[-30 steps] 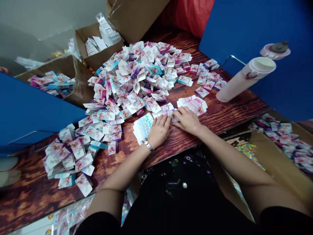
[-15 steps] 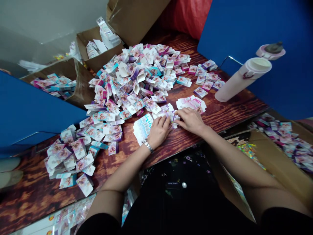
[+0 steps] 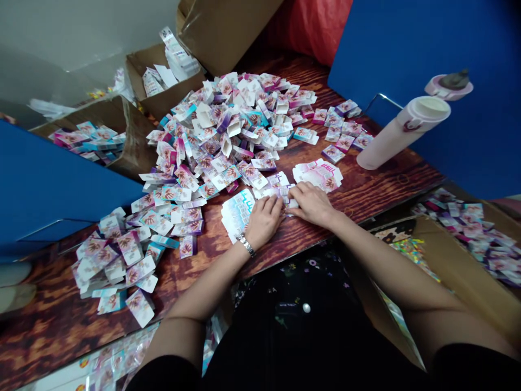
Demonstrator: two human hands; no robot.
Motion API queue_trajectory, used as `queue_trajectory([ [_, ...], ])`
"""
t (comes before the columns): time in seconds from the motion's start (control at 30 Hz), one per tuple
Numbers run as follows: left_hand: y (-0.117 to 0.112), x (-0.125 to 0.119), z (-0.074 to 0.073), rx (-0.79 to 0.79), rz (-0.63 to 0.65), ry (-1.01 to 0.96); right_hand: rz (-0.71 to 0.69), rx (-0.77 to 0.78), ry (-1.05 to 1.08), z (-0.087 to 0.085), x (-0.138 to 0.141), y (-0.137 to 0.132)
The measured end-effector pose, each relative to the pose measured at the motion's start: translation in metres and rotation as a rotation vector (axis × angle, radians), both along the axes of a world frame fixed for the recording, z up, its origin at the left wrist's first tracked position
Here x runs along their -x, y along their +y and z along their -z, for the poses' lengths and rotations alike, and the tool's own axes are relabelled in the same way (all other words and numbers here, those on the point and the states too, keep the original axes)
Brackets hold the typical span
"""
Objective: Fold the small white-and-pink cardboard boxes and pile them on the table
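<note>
My left hand [image 3: 264,221] has its fingers bent and pressed together over a purple-printed flat carton [image 3: 280,190]. From the other side, my right hand [image 3: 313,203] grips the right edge of purple card, thumb toward me and fingers curled. Both hands rest low over the table, and their fingers partly hide the card. Blue-printed flat cartons [image 3: 237,214] lie fanned beside my left wrist. Just beyond my right hand is a fan of pink-printed flat cartons [image 3: 319,175].
A large heap of small folded boxes [image 3: 232,130] covers the table's back and left. A pink open bottle [image 3: 402,133] stands at right. Cardboard boxes [image 3: 140,141] sit behind left, another carton [image 3: 459,255] lower right. Blue panels [image 3: 427,54] flank the wood-patterned table [image 3: 366,190].
My right hand has shifted slightly left and toward me, uncovering more of the pink cartons. My left hand stays nearly in place.
</note>
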State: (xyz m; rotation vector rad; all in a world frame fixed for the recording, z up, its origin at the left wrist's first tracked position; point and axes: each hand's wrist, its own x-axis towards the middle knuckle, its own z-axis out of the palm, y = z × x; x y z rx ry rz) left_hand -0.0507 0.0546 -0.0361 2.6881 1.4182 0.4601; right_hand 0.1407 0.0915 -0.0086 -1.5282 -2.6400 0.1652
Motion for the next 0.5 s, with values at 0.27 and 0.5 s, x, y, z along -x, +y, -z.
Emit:
queue_trajectory([
  [0.27, -0.001, 0.001, -0.009, -0.017, 0.027, 0.038, 0.101, 0.254, 0.600, 0.001, -0.005, -0.004],
  [0.5, 0.001, 0.001, -0.025, 0.013, 0.016, -0.061, 0.039, 0.452, 0.793, -0.004, -0.014, -0.006],
])
